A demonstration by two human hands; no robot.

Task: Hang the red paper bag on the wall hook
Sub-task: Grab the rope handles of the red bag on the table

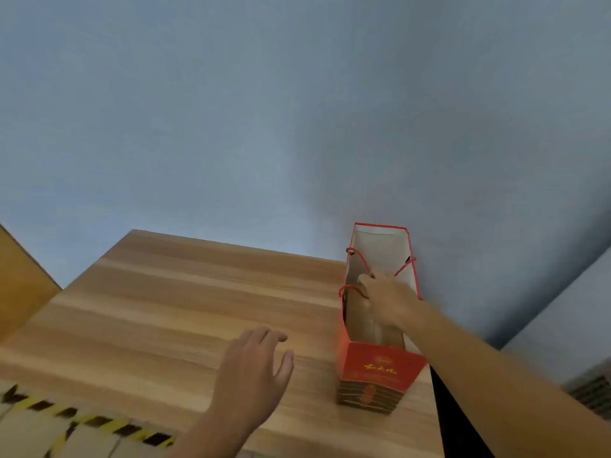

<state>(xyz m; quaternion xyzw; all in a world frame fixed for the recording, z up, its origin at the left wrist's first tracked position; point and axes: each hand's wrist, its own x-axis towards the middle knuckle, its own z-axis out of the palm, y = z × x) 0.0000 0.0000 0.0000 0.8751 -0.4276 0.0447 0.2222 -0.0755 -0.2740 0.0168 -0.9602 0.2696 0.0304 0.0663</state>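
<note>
- The bare left hand carries no ring, glove or watch, and its short, plain thumbnail shows clearly.
- The bare left forearm has no sleeve.
- The bare right hand is likewise unadorned, somewhat blurred.
- The long bare right forearm is sleeveless up to the frame edge, with no band or marking.
</note>
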